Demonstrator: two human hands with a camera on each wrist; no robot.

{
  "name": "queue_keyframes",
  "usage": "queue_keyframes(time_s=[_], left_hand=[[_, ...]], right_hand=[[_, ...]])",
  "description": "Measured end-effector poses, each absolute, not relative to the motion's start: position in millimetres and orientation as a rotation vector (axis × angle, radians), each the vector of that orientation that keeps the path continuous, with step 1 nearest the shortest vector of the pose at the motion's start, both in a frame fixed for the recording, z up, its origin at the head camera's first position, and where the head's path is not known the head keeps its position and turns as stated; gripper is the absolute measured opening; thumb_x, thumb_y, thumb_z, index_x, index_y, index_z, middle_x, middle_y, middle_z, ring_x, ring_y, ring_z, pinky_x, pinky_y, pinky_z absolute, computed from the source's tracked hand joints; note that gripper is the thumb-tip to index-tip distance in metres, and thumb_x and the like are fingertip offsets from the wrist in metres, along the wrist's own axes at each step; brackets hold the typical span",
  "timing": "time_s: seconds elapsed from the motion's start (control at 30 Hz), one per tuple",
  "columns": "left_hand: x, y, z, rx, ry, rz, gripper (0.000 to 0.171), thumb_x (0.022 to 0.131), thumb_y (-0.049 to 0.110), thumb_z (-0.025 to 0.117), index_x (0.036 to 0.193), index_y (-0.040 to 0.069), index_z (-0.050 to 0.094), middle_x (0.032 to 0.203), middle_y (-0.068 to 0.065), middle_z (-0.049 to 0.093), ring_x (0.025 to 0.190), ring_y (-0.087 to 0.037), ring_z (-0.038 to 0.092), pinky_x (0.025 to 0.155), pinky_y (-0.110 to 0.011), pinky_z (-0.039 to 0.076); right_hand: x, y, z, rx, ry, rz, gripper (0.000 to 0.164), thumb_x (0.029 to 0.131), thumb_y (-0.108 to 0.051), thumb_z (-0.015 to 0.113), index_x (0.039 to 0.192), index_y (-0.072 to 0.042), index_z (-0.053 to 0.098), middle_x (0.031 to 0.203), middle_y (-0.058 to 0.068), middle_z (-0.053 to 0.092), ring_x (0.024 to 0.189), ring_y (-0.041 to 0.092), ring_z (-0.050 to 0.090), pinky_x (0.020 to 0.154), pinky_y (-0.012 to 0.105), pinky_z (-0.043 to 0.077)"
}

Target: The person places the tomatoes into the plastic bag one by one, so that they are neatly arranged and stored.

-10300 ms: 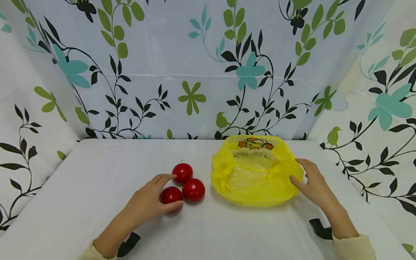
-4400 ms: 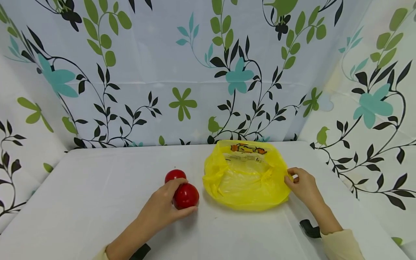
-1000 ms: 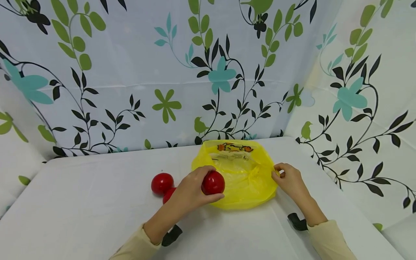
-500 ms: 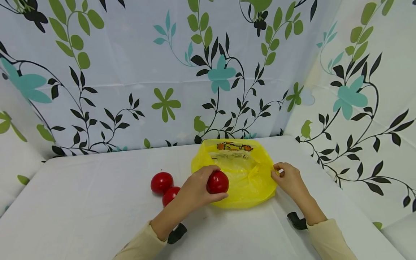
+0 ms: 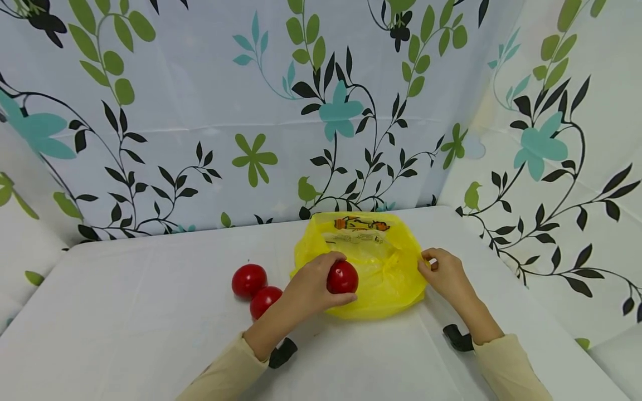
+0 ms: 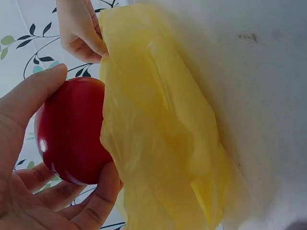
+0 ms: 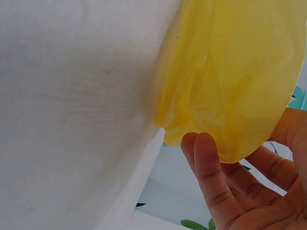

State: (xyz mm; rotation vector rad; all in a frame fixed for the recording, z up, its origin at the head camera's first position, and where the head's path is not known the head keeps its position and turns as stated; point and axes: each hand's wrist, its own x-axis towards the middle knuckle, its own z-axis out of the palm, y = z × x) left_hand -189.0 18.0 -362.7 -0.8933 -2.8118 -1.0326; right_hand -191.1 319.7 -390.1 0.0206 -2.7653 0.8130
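Observation:
My left hand point(image 5: 310, 287) grips a glossy red apple point(image 5: 343, 277), thumb on one side and fingers curled round the other. The apple is held above the near left part of an open yellow plastic bag point(image 5: 386, 295). In the left wrist view the apple point(image 6: 72, 132) appears right beside the bag's yellow wall point(image 6: 153, 120). At the bag's right rim, my right hand point(image 5: 443, 273) pinches the plastic between thumb and fingers. The right wrist view shows fingertips point(image 7: 206, 148) against the bag's edge. Whatever lies deep in the bag is hidden.
Two more red apples, a farther one point(image 5: 249, 281) and a nearer one point(image 5: 266, 302), sit on the white table point(image 5: 150, 312) left of the bag. My left forearm passes close by the nearer one. Leaf-patterned cloth point(image 5: 200, 111) hangs behind and at both sides.
My left hand earlier reached among the three apples, took one and carried it right; over the last second it has edged further over the bag. My right hand went from loosely touching to pinching the rim.

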Motion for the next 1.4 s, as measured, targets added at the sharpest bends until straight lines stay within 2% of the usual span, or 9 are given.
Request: queue_keyframes(time_s=[0.67, 1.4], left_hand=[[-201.2, 29.0, -373.1, -0.772, -2.949, -1.121, 0.073, 0.076, 0.035, 0.083, 0.136, 0.012, 0.048, 0.131, -0.008, 0.056, 0.118, -0.027, 0.053, 0.087, -0.045, 0.056], [-204.3, 26.6, -393.5, -0.827, -3.005, -1.049, 0.070, 0.076, 0.036, 0.084, 0.132, 0.012, 0.050, 0.129, -0.009, 0.057, 0.114, -0.027, 0.055, 0.090, -0.047, 0.054]], right_hand=[[-192.0, 319.5, -388.4, 0.032, -2.753, 0.821, 0.028, 0.091, -0.010, 0.061, 0.110, 0.011, 0.063, 0.105, 0.024, 0.064, 0.083, 0.028, 0.059, 0.071, 0.038, 0.054], [-192.3, 318.0, -392.0, 0.029, -2.758, 0.815, 0.026, 0.092, -0.011, 0.061, 0.108, 0.010, 0.064, 0.104, 0.023, 0.064, 0.082, 0.028, 0.060, 0.072, 0.041, 0.056]])
